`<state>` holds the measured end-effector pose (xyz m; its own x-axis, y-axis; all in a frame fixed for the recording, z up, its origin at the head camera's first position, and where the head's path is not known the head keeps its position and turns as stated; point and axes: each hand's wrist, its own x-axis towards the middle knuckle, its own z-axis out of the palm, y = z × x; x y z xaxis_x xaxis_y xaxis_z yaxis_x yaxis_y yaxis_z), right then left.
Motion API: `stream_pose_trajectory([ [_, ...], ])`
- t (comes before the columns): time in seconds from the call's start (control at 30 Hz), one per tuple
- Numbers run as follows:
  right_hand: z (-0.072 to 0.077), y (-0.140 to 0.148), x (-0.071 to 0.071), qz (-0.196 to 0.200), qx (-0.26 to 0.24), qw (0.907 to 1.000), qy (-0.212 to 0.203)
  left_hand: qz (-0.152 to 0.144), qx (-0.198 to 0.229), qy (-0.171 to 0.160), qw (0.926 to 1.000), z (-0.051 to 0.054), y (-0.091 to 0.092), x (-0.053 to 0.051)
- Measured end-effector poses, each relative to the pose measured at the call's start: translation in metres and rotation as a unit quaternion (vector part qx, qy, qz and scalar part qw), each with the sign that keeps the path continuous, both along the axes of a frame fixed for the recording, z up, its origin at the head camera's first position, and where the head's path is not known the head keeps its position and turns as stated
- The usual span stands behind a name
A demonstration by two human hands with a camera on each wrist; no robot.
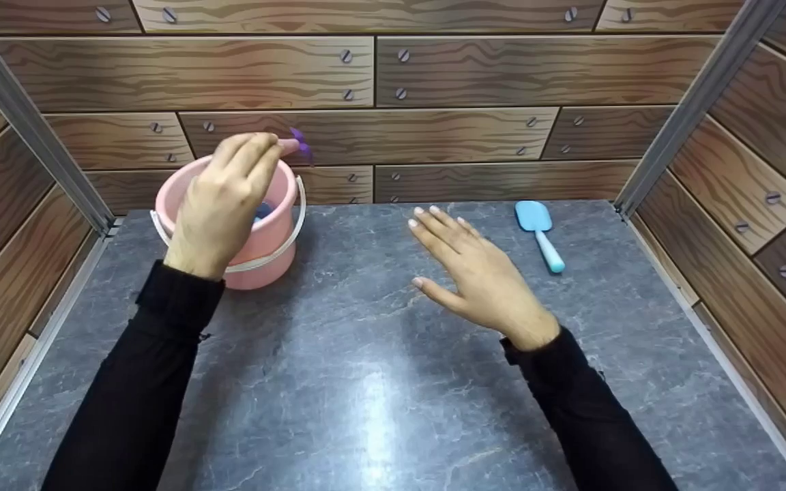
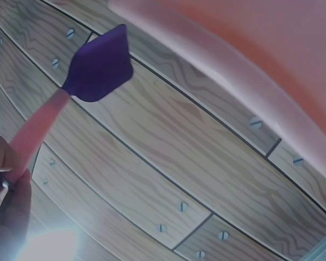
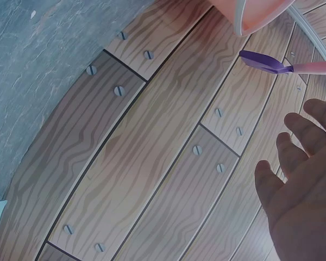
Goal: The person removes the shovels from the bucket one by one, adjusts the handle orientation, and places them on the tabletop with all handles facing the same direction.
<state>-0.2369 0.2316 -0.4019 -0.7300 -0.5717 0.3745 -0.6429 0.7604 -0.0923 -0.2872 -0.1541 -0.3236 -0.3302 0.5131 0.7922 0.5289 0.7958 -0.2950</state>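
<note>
Purple-bladed shovel (image 2: 53, 107) juts from the pinching left hand (image 1: 226, 187).

No text, label, brand, number or sign can be read.

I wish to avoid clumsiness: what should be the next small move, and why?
Perhaps shift the left hand rightward, bringing the toy shovel over the tabletop: its purple blade points beyond the pink bucket, and the right hand is open and empty.
</note>
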Motion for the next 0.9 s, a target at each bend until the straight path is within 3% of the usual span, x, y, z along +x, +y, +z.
stream_pose_trajectory([
  [0.47, 0.003, 0.010, -0.003, -0.005, -0.013, 0.9999, 0.000, -0.034, -0.040, 0.054, 0.9972, -0.019, 0.010, 0.004],
  [0.9, 0.005, 0.013, -0.005, -0.008, -0.021, 0.9997, 0.003, -0.055, -0.059, 0.064, 0.9947, -0.038, 0.024, 0.007],
])
